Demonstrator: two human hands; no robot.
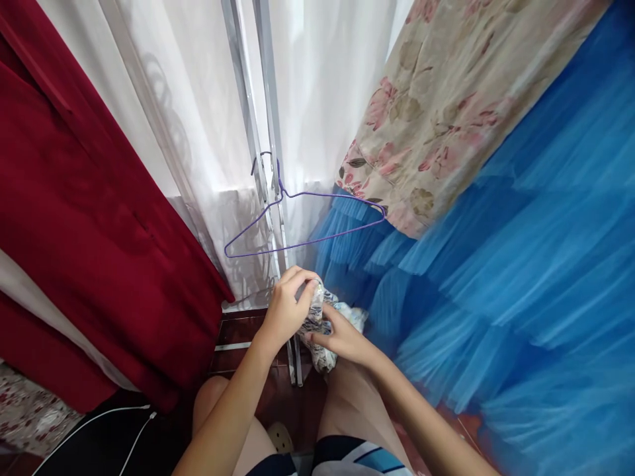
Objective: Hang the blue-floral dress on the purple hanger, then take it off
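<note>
A bunched piece of patterned cloth, pale with dark and light blue marks, is gathered between my hands just above my knees. My left hand pinches its upper edge between thumb and fingers. Lower and to the right, my right hand grips a fold with curled fingers. Just beyond my hands hangs a bare purple wire hanger, its hook caught on the upright silver metal bars. What kind of garment the cloth is, I cannot tell.
Dark red fabric hangs at the left, white curtains behind the bars. On the right are a floral cloth and ruffled blue tulle. White cables lie over a black surface at the lower left.
</note>
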